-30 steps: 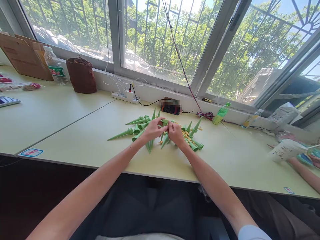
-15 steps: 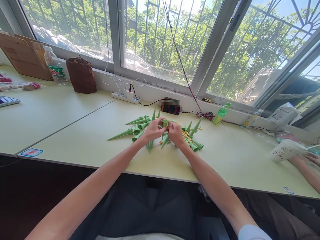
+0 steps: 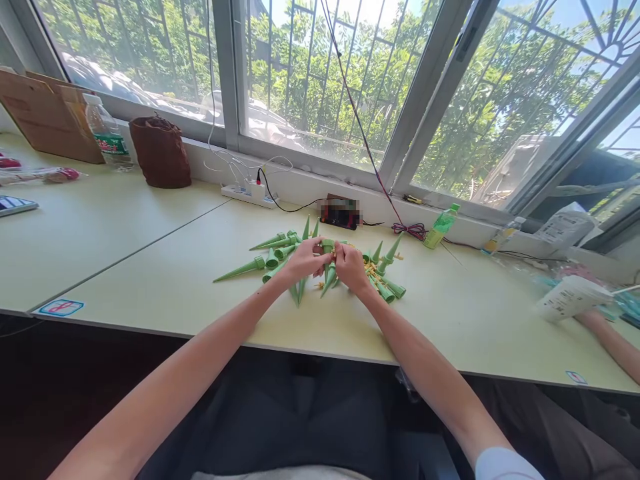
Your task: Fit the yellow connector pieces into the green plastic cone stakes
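Note:
My left hand (image 3: 306,259) is closed on a green plastic plant watering spike (image 3: 328,247), whose wide collar shows between my hands. My right hand (image 3: 351,267) pinches at the same collar from the right; a small yellow piece seems to be at its fingertips, mostly hidden. Around both hands lie several more green spikes, one pointing left (image 3: 240,269) and others at the right (image 3: 393,252). Small yellow valve-like pieces (image 3: 371,268) are heaped among the spikes beside my right hand. A loose yellow piece (image 3: 319,285) rests below my hands.
Behind the spikes a dark phone-like device (image 3: 340,215) leans by the wall, near a white power strip (image 3: 247,195). A green bottle (image 3: 442,227) stands to the right. Farther right are a tilted white cup (image 3: 573,298) and another person's arm (image 3: 607,340). A brown bag (image 3: 160,152) sits left.
My hands keep their hold on the green spike, with only a slight shift of the fingers. The whole view moves a little. At the far right, the other person's hand has drawn behind the cup.

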Demonstrator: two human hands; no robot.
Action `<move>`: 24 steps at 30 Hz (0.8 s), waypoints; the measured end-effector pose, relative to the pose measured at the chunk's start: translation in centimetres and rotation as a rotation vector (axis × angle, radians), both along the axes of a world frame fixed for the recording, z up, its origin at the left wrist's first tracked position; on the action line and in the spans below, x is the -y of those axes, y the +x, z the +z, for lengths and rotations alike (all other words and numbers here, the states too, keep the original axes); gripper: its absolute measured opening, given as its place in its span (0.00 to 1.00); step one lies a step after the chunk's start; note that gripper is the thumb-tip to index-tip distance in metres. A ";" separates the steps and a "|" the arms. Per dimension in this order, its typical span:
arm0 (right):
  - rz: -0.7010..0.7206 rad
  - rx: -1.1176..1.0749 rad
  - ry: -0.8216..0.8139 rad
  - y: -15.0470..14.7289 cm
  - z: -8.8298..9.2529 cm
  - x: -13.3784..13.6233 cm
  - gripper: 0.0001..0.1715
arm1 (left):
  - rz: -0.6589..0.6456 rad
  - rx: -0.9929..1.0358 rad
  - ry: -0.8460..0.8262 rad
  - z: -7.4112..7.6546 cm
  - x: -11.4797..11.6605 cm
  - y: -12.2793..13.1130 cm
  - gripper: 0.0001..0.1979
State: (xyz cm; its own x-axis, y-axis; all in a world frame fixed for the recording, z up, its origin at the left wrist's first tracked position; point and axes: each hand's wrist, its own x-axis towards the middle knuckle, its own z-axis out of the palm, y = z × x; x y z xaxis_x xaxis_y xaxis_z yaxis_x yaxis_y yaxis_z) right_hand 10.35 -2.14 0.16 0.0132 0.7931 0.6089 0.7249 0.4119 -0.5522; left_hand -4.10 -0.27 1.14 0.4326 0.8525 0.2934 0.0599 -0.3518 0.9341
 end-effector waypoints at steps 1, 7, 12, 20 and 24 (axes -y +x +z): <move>-0.005 0.010 0.001 0.0 0.0 0.0 0.25 | 0.000 0.003 -0.015 -0.1 -0.1 0.0 0.24; -0.003 0.070 0.030 0.2 -0.1 -0.2 0.25 | -0.021 0.058 -0.156 -0.5 -0.6 0.0 0.38; -0.007 0.130 0.065 0.3 -0.2 -0.4 0.26 | -0.071 0.117 -0.233 -0.3 -0.6 -0.2 0.33; 0.034 0.155 0.074 0.5 -0.1 -0.3 0.24 | -0.088 0.132 -0.262 0.5 0.0 -0.3 0.14; 0.071 0.027 0.053 0.0 -0.2 -0.2 0.24 | -0.042 0.139 -0.251 0.7 0.2 -0.3 0.19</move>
State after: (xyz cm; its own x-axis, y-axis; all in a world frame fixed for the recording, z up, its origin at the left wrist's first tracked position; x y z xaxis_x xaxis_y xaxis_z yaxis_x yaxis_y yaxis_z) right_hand 10.39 -1.97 -0.02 -0.0583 0.7579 0.6498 0.7071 0.4908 -0.5090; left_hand -4.36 -0.46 1.85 0.4396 0.8881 0.1342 -0.0842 -0.1080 0.9906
